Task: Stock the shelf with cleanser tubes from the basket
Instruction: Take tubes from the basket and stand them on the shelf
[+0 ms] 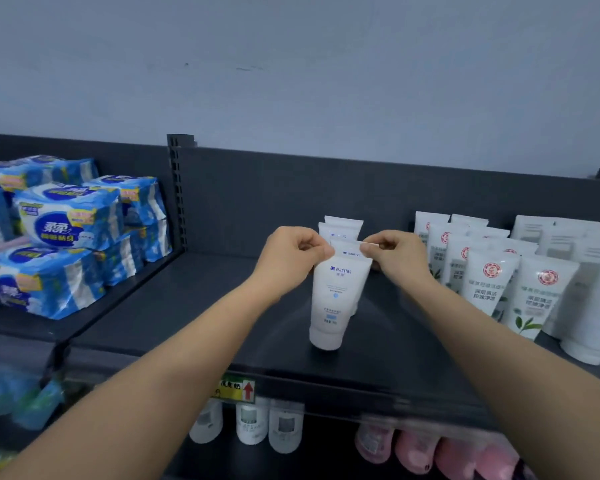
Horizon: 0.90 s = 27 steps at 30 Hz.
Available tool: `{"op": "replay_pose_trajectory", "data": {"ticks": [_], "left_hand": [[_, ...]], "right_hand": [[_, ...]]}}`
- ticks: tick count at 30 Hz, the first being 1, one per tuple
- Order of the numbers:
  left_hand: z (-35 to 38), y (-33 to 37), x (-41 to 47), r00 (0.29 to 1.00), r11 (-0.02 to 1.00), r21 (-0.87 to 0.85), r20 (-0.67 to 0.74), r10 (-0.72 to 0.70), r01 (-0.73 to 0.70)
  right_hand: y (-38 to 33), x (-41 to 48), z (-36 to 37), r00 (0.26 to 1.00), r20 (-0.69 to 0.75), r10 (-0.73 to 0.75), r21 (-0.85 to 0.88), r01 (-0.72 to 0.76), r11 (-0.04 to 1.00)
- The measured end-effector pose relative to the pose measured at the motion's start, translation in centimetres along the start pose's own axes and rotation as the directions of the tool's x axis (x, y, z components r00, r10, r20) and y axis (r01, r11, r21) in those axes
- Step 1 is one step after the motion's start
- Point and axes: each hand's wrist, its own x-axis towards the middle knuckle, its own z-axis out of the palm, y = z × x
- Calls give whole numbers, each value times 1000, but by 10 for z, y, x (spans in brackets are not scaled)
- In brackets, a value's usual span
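Note:
A row of white cleanser tubes with blue print stands cap-down on the dark shelf [222,313], running from front to back. The front tube [336,299] stands upright near the shelf's middle. Behind it stands a second tube [347,249], whose flat top edge both hands pinch: my left hand [291,254] at its left corner, my right hand [399,258] at its right corner. Two more tubes [342,226] stand further back. The basket is out of view.
White tubes with red round logos and green leaves [489,282] fill the shelf's right side, with plainer white tubes [589,299] beyond them. Blue tissue packs [66,237] are stacked on the left shelf section behind a slotted upright [178,188]. White bottles [253,424] and pink ones [416,452] sit below.

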Motion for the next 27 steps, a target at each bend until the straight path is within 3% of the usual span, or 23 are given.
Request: {"op": "replay_pose_trajectory", "data": {"ticks": [15,27], "left_hand": [[28,-19,18,991,1000,22,-134,25,-22],[36,-20,5,981,988,145,-181,70,-44]], "right_hand": [[15,26,5,999,28,-29,-10,30,1000],[8,17,-3,994,77,-72,-104,79,991]]}}
